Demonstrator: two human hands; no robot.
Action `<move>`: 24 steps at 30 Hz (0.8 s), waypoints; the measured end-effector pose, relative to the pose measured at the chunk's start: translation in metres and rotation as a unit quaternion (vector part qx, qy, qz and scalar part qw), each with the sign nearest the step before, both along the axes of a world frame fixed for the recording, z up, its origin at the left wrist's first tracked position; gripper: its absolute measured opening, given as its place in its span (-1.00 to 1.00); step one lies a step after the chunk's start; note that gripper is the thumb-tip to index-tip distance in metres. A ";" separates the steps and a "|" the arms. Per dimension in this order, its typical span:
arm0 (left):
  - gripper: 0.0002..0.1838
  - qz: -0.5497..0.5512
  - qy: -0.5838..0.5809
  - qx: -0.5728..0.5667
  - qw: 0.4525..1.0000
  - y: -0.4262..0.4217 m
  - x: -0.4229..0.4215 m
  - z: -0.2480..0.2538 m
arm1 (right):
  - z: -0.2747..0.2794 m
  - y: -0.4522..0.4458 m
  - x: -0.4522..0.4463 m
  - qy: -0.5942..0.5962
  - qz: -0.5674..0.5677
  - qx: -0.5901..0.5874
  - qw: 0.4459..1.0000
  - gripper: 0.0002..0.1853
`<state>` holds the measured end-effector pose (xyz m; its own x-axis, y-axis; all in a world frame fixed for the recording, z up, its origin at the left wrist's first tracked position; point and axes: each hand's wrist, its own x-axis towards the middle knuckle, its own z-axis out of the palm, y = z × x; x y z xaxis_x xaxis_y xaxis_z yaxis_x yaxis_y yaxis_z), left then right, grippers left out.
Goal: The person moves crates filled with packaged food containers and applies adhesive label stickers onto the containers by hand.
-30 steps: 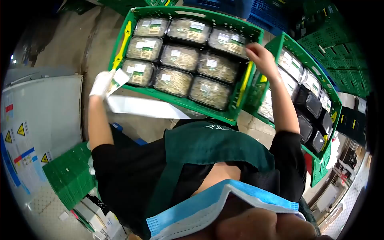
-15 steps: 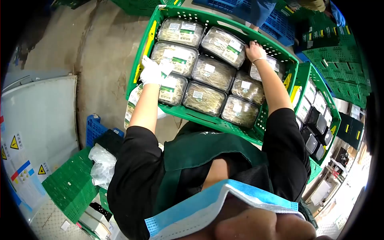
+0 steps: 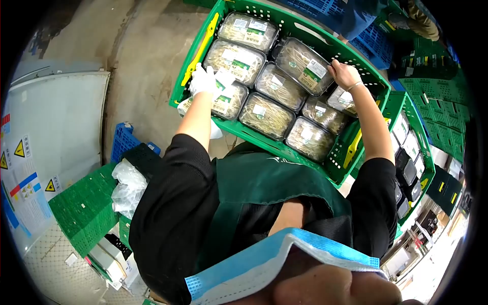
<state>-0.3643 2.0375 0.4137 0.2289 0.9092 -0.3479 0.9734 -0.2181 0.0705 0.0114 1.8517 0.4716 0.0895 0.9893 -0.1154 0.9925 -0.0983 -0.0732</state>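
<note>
A green crate (image 3: 254, 133) holds several clear-lidded packs of pale, thin strands with labels. My left hand (image 3: 203, 82), in a white glove, is closed on a label strip (image 3: 223, 81) above the packs at the crate's left side. My right hand (image 3: 345, 75), bare with a bracelet at the wrist, has its fingers on the right edge of a tilted pack (image 3: 303, 66). That pack sits askew, raised over its neighbours in the back row. Just below my right hand lies another labelled pack (image 3: 341, 100).
A second green crate (image 3: 428, 168) with white-labelled and black packs stands at the right. Stacked green crates (image 3: 437, 107) and blue pallets (image 3: 376, 43) are behind, near a person's legs (image 3: 358, 18). A plastic bag (image 3: 129, 188) lies at lower left beside a green crate (image 3: 84, 211).
Both hands came over the crate from its sides. The back-row middle pack has turned and tilted under my right hand, and the back-right pack now sits nearer me. The view has shifted.
</note>
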 end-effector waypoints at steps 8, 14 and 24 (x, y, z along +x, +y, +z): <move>-0.56 -0.309 0.085 0.007 0.947 0.034 0.003 0.030 | -0.006 0.002 0.001 0.017 -0.061 -0.058 0.996 -0.72; -0.77 -0.239 -0.351 -0.097 0.900 0.046 0.005 0.006 | 0.031 -0.007 -0.038 0.057 -0.015 0.030 0.998 -0.74; -0.75 -0.415 -0.363 0.146 0.821 -0.157 0.058 0.245 | 0.209 -0.248 -0.008 -0.003 -0.175 0.322 0.930 -0.76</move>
